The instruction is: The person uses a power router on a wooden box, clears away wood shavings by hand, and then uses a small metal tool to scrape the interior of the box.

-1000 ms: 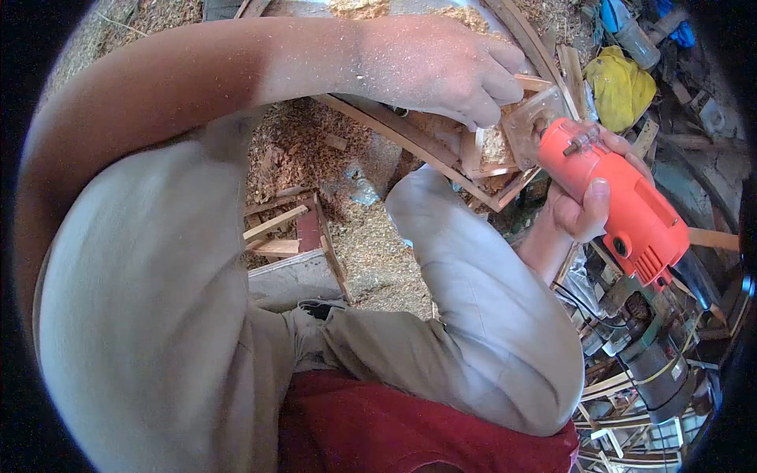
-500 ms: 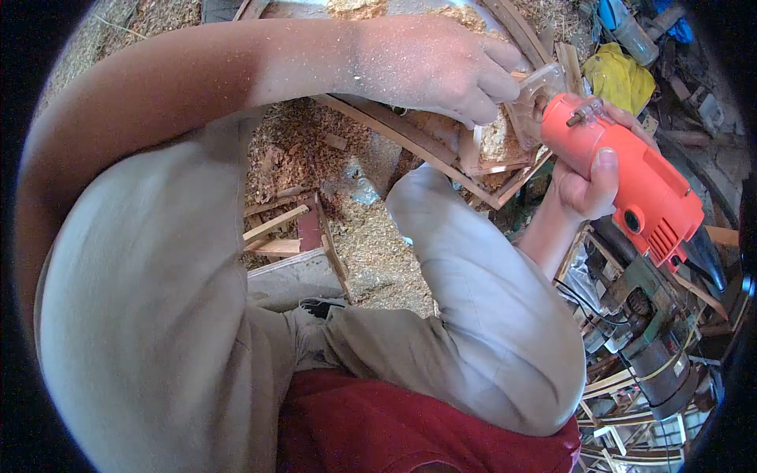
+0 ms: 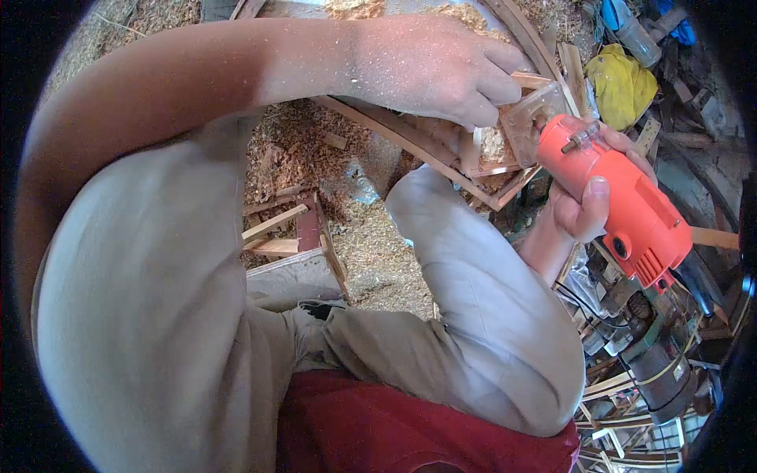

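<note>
In my right hand [image 3: 585,211] is an orange trim router [image 3: 631,193], with my thumb across its body and my fingers behind it. Its clear plastic base [image 3: 530,126] faces a small wooden frame [image 3: 490,169] at upper centre. My left hand [image 3: 441,71] reaches across from the left, dusted with sawdust. Its fingers bend down over the wooden frame and appear to grip it, though the fingertips are partly hidden. Beneath lies a longer wooden strip [image 3: 410,140], at a slant above my knee.
Sawdust and wood shavings [image 3: 382,264] cover the ground between my legs. A box with wooden offcuts [image 3: 296,276] stands near my foot. A yellow cloth [image 3: 621,85] lies at upper right. A motor [image 3: 664,382] and cables are at lower right, among several wood strips.
The router has shifted a little down and left in view, with its clear base tilted and more of the wooden frame showing. My left hand has stayed nearly in place.
</note>
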{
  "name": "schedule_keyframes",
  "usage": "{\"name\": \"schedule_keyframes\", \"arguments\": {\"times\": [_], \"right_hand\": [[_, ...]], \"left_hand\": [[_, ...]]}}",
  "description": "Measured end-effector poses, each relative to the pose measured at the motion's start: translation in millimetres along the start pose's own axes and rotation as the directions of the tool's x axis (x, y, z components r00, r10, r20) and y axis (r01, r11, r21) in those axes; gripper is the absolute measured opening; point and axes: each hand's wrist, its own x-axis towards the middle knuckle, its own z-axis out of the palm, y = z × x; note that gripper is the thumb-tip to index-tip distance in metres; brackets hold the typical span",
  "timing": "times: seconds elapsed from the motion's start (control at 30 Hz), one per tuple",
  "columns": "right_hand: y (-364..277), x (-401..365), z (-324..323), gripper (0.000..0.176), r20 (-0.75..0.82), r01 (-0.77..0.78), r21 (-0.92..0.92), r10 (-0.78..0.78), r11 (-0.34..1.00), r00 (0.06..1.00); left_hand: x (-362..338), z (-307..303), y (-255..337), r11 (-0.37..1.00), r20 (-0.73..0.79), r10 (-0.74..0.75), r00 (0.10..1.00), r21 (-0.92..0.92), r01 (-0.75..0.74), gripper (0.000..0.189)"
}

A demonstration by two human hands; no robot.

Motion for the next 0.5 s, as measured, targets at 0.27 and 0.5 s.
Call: {"name": "schedule_keyframes", "arguments": {"times": [0.27,0.5], "right_hand": [[-1.8,-12.5,-3.1,0.059,-0.054,0.011,-0.036,-0.013,0.999,0.998],[-6.6,-15.9,-3.8,0.058,-0.028,-0.029,-0.018,0.028,0.999,0.999]], "left_hand": [[4.2,1.6,-2.3,1.0,-0.043,0.023,0.999,-0.02,-0.024,0.017],[5.0,-2.1,-3.2,0.996,0.102,-0.008,0.995,-0.092,0.018,0.041]]}}
